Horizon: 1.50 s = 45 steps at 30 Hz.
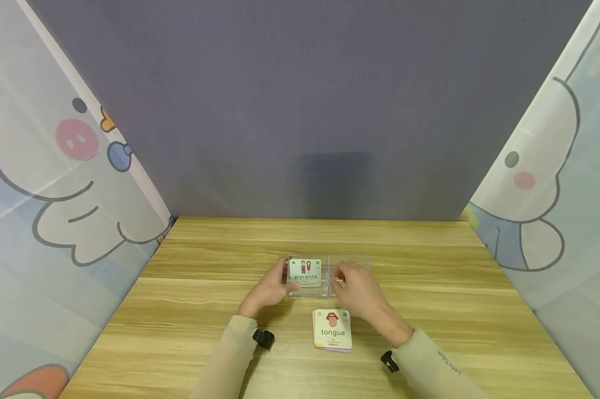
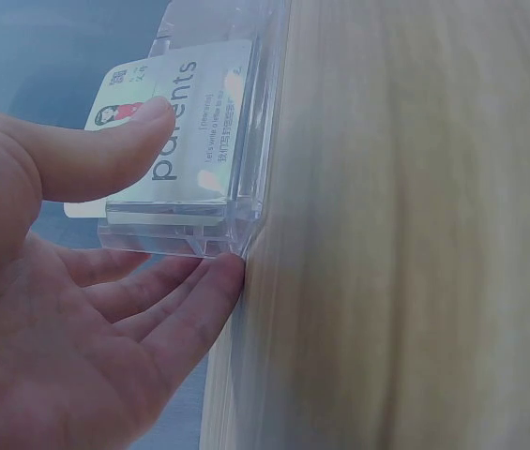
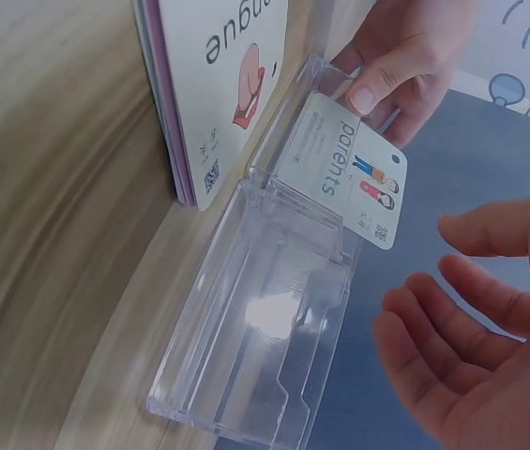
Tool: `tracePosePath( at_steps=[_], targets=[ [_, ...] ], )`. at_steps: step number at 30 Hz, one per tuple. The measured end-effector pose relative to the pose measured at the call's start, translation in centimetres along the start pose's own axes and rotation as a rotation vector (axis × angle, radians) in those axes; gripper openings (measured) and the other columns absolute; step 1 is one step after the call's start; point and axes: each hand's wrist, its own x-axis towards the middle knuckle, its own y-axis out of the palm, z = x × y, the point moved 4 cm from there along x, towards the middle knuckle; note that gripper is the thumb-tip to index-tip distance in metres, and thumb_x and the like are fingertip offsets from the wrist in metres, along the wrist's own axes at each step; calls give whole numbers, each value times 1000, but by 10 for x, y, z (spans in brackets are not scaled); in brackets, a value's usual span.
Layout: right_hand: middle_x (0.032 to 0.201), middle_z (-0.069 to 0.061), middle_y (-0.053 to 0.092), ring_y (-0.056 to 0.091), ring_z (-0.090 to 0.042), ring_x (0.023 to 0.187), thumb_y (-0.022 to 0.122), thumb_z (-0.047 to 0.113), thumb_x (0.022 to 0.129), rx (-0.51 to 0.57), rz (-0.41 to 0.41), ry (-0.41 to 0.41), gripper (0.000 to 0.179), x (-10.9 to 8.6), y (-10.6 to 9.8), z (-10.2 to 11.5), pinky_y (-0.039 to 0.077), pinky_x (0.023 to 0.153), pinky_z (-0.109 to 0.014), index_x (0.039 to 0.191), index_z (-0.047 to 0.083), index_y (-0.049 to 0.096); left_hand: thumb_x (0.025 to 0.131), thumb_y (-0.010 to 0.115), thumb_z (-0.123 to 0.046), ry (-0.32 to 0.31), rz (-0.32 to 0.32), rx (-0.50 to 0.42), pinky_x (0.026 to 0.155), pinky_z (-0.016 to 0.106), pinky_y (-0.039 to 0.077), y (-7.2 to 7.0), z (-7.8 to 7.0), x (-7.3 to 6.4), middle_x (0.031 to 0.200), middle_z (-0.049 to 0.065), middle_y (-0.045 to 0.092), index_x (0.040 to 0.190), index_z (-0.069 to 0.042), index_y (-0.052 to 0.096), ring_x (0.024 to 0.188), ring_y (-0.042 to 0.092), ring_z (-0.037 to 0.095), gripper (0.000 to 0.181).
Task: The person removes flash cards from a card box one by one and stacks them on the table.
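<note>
A clear plastic card box [image 1: 309,293] with two side-by-side compartments lies on the table. In its left compartment is a stack of cards topped by a "parents" card [image 1: 305,272]. My left hand [image 1: 270,289] grips the box's left end; its thumb [image 2: 119,150] lies over the card in the left wrist view, the fingers against the box's side. My right hand [image 1: 362,291] is above the right compartment [image 3: 269,319], fingers loosely bent and nothing between them. Nearer to me lies a stack of square cards with a "tongue" card [image 1: 332,328] on top.
The wooden table [image 1: 205,255] runs back to a dark grey panel [image 1: 300,111]. Cartoon-printed sheets [image 1: 25,233] stand along both sides. A black wrist device [image 1: 263,338] sits at each sleeve cuff.
</note>
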Motion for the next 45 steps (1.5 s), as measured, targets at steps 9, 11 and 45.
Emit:
tracePosePath(
  at_steps=[9, 11, 45],
  targets=[
    [90, -3, 67, 63, -21, 82, 78, 10, 87, 37, -67, -37, 12, 7, 2, 3, 55, 71, -35, 92, 7, 68, 96, 71, -10, -2, 2, -11, 99, 47, 49, 1, 0, 0, 128, 15, 56, 156, 3, 23, 114, 58, 28, 78],
    [92, -4, 68, 64, -23, 86, 78, 10, 88, 45, -63, -29, 12, 9, 3, 3, 56, 73, -37, 95, 6, 69, 96, 70, -9, -3, 2, -18, 99, 47, 49, 1, -1, -1, 128, 15, 56, 156, 3, 23, 114, 58, 28, 78],
    [95, -3, 67, 63, -21, 86, 78, 11, 88, 84, -85, -48, 15, 23, 13, 6, 53, 73, -35, 101, 6, 71, 96, 71, -11, 15, 3, -9, 94, 45, 51, 0, -1, -1, 127, 15, 57, 156, 3, 23, 110, 59, 26, 78]
  ],
)
